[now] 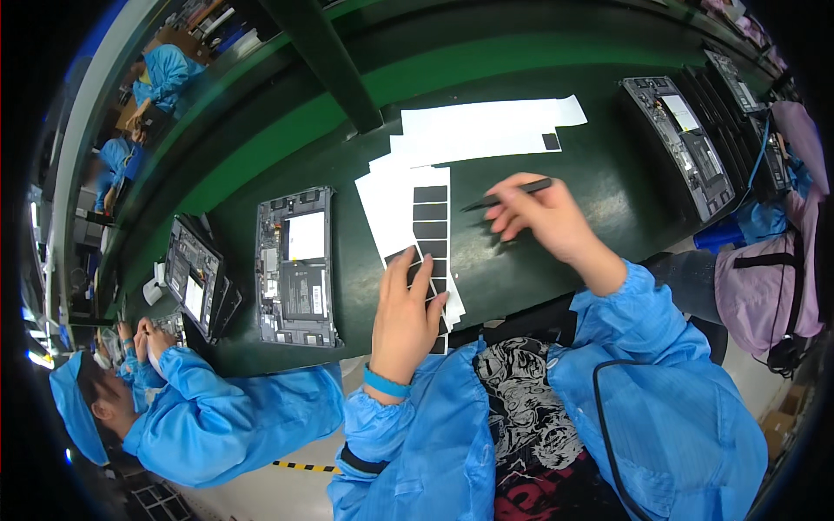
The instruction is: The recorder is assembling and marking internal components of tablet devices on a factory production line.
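Around the upper centre of the frame we see smooth, matt white paper sheets (pixel 486 122), with flat, dull black rectangular pieces (pixel 430 230) lower down. The dark green tabletop (pixel 512 286) looks smooth and softly glossy. Right of centre, we make out a slim black pointed tool (pixel 537 185), seemingly matt. Left of centre, the grey rectangular opened device (pixel 304 295) has a dull casing; we cannot tell metal from plastic. At bottom right, the blue cloth smock (pixel 678 417) looks creased, with a faint sheen.

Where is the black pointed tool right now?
In the head view, the black tool is in the right hand, right of centre, its tip just right of the black-squared strip.
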`<state>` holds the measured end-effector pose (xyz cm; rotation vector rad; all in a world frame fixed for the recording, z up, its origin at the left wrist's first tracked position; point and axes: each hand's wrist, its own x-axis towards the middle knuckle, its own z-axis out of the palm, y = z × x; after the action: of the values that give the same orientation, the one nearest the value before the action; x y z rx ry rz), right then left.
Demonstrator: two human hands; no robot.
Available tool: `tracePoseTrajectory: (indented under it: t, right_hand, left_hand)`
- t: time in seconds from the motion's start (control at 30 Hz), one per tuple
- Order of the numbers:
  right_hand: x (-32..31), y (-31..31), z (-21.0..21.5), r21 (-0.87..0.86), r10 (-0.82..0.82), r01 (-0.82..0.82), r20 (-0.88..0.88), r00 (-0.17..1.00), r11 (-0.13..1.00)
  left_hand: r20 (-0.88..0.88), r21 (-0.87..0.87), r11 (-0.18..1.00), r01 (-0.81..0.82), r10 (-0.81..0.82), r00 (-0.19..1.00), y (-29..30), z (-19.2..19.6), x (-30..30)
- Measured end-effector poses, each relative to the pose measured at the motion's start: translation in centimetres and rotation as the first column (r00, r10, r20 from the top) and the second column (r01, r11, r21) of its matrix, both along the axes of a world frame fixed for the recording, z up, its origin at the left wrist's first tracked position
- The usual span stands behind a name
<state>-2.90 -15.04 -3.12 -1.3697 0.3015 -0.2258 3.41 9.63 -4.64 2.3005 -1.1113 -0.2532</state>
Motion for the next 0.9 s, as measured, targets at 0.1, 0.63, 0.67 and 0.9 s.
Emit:
tracePoseTrajectory:
  t: [0.1, 0.63, 0.67, 0.9]
  right_hand:
    - [3.0, 3.1, -1.1, -0.056, 0.072, -0.073, -0.027, 0.997, 0.996]
    - [5.1, 5.5, -4.8, -0.369, 0.123, -0.125, -0.03, 0.992, 0.921]
    - [5.1, 5.6, -4.8, -0.37, 0.125, -0.129, -0.034, 0.992, 0.92]
    - [5.1, 5.2, -4.6, -0.048, 0.054, -0.055, -0.027, 0.998, 0.997]
  left_hand:
    - [0.271, 0.09, 0.994, -0.062, 0.036, 0.962, -0.2, -0.4, 0.0]
    - [0.298, 0.043, 0.996, -0.076, 0.059, 0.953, 0.3, -2.6, 0.2]
    - [0.304, 0.048, 0.996, -0.073, 0.055, 0.951, 0.4, -2.6, 0.2]
    - [0.288, 0.045, 0.996, -0.081, 0.065, 0.955, 0.5, -2.4, 0.2]
